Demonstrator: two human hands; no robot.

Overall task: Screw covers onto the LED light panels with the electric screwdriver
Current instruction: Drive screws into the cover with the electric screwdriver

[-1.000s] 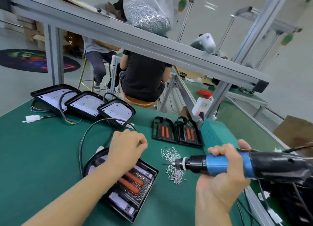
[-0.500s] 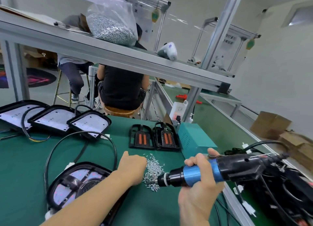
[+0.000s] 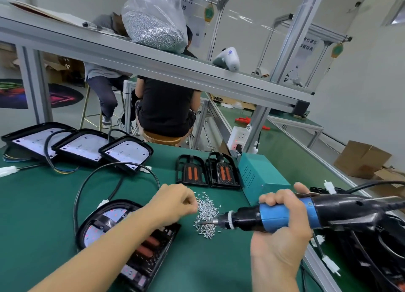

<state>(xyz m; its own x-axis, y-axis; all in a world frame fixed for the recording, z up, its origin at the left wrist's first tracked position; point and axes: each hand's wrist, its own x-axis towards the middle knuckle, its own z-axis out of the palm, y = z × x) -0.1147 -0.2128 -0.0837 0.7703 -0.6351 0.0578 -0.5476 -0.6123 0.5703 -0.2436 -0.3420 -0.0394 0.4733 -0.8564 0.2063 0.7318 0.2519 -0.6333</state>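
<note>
The LED light panel (image 3: pixel 122 239) with its black cover lies on the green bench (image 3: pixel 39 204) under the left forearm. The left hand (image 3: pixel 175 201), fingers curled together, reaches the edge of the loose screw pile (image 3: pixel 207 215) just right of the panel; it seems to pinch a screw, though the fingertips are too small to tell. The right hand (image 3: pixel 282 226) grips the blue electric screwdriver (image 3: pixel 285 215) level, bit over the pile. Two spare covers (image 3: pixel 207 171) sit beyond, beside a teal power box (image 3: pixel 260 178)
</note>
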